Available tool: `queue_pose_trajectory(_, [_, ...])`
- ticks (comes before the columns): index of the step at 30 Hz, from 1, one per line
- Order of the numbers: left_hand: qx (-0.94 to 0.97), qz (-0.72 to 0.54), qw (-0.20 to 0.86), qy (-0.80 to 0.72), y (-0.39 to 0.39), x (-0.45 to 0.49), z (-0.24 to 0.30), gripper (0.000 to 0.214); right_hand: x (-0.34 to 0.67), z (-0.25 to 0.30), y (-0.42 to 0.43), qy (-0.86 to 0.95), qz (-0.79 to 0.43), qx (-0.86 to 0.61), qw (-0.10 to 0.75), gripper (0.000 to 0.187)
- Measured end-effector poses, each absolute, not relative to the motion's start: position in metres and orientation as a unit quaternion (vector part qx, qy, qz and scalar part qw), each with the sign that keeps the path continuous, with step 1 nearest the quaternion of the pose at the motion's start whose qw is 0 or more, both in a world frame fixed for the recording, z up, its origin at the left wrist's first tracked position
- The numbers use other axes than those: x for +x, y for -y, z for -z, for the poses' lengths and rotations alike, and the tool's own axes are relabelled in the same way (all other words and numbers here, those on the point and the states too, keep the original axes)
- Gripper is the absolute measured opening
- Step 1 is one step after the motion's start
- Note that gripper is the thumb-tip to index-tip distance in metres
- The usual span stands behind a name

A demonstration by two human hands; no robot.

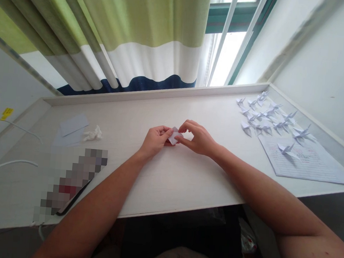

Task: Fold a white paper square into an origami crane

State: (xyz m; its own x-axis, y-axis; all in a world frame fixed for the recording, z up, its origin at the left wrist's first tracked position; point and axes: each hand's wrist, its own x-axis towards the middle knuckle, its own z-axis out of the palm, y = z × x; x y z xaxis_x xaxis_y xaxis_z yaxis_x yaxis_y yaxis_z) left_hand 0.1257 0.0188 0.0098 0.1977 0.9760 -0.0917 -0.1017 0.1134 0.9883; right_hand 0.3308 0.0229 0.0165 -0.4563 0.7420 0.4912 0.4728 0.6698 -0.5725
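Note:
A small folded piece of white paper (175,136) sits between my two hands at the middle of the white desk (167,177). My left hand (155,140) pinches its left side with curled fingers. My right hand (197,138) pinches its right side, fingers bent over the top. Both forearms rest on the desk.
Several folded paper cranes (266,117) lie at the back right, one crane (287,149) on a lined sheet (307,165). Loose paper squares (72,125) and a crumpled scrap (93,134) lie at left. White cables (3,164) run off the left side. Striped curtain and window behind.

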Motion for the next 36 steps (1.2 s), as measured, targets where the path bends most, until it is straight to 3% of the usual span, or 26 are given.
queue_pose_trajectory(3, [0.506,-0.459,0.593,-0.426,-0.0183,0.1259,-0.0093,0.062,0.3321,-0.0142,-0.0285,0.765,-0.273,-0.407,0.418,0.025])
queue_pose_trajectory(8, [0.525,-0.467,0.569,-0.428,-0.0178,0.1267,-0.0098,0.064,0.3307,-0.0153,-0.0300,0.715,-0.380,-0.420,0.409,0.033])
queue_pose_trajectory(21, [0.514,-0.465,0.574,-0.435,-0.0124,0.1302,-0.0119,0.058,0.3282,-0.0146,-0.0289,0.681,-0.401,-0.437,0.429,0.037])
queue_pose_trajectory(32, [0.490,-0.450,0.590,-0.457,-0.0114,0.1328,-0.0132,0.047,0.3282,-0.0131,-0.0288,0.689,-0.393,-0.417,0.444,0.018])
queue_pose_trajectory(36, [0.487,-0.458,0.590,-0.452,-0.0117,0.1322,-0.0134,0.051,0.3276,-0.0165,-0.0255,0.705,-0.398,-0.394,0.435,0.022])
